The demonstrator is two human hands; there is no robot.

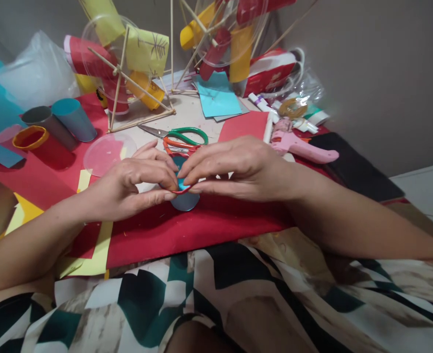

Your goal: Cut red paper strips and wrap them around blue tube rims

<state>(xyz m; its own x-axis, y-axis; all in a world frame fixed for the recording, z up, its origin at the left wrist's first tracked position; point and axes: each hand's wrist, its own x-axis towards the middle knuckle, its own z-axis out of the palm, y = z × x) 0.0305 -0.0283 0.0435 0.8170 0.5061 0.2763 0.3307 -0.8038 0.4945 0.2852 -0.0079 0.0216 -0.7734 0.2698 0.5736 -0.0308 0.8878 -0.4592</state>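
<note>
Where our left hand (135, 189) and right hand (238, 169) meet, both pinch the blue paper tube (185, 201) set between them, apparently upright.

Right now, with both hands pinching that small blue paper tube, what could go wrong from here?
The left hand and right hand pinch the blue paper tube from opposite sides; too much squeeze may crush it. The scissors lie behind both hands, so reaching forward could catch a blade. The pink glue gun sits near the right forearm and might get knocked.
</note>
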